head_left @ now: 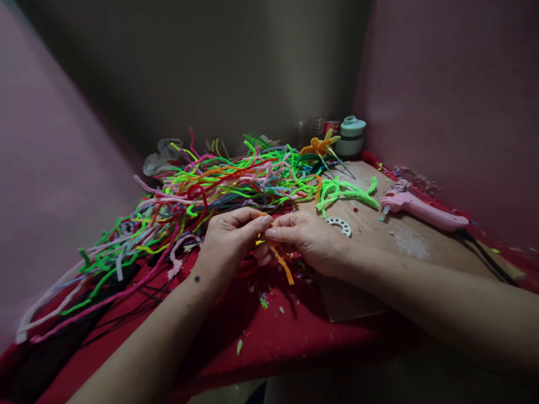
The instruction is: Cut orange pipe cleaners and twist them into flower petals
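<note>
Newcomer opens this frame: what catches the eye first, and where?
Probably the big tangle of multicoloured fuzzy stems, heaped across the back and left of the red cloth. Then, at centre, the bare left hand and bare right hand, pinching a fuzzy orange strip. At right, a pink glue gun lies along the edge of a flat brown board.

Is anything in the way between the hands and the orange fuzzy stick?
Nothing that I can see. The left hand and the right hand both pinch the orange pipe cleaner directly, and its loose end pokes out below them, above the red cloth. The hands hide part of it, though.
</note>
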A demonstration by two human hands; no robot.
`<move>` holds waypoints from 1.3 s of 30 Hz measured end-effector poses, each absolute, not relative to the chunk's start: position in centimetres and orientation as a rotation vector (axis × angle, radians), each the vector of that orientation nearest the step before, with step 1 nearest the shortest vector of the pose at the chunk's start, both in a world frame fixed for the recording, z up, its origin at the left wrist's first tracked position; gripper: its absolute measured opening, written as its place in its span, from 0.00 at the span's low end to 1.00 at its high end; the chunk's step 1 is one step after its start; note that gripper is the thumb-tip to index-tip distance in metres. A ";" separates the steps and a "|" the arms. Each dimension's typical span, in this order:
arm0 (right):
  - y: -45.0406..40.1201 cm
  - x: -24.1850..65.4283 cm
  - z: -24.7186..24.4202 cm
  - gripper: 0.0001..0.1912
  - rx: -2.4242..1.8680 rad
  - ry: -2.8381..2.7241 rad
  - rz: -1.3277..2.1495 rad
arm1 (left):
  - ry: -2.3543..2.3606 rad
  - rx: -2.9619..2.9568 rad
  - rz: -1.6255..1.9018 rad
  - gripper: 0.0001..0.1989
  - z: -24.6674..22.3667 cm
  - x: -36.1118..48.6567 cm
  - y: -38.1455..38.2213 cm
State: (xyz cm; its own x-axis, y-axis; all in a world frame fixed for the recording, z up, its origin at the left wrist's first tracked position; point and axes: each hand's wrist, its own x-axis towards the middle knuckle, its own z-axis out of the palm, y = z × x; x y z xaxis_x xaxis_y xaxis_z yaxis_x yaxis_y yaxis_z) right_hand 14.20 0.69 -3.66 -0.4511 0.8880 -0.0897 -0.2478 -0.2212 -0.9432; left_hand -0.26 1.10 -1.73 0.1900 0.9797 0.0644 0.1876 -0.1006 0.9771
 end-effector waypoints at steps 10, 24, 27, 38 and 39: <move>1.4 14.3 -3.9 0.06 -0.750 -0.888 1.637 | 1.090 1.288 0.890 0.15 -2.6 -0.7 1.7; 1.6 14.4 -4.5 0.10 -0.741 -0.990 1.604 | 1.072 1.308 0.716 0.13 -2.4 -0.4 1.1; 1.6 14.6 -4.5 0.09 -0.751 -1.008 1.582 | 1.055 1.313 0.691 0.13 -2.2 -0.4 1.1; 2.2 14.9 -4.1 0.09 -0.687 -0.870 1.677 | 1.087 1.478 0.719 0.14 -1.9 -0.5 0.7; 2.4 15.0 -4.0 0.08 -0.689 -0.832 1.680 | 1.110 1.568 0.778 0.11 -2.0 -0.6 0.7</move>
State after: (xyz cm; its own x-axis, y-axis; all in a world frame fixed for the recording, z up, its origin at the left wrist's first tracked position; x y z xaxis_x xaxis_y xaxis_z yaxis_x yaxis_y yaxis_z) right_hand 15.03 2.35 -4.02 -0.2460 0.9688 -0.0312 -0.5621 -0.1688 -0.8096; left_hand -0.58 0.66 -2.02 0.3667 0.9290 -0.0492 0.2708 -0.0560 0.9610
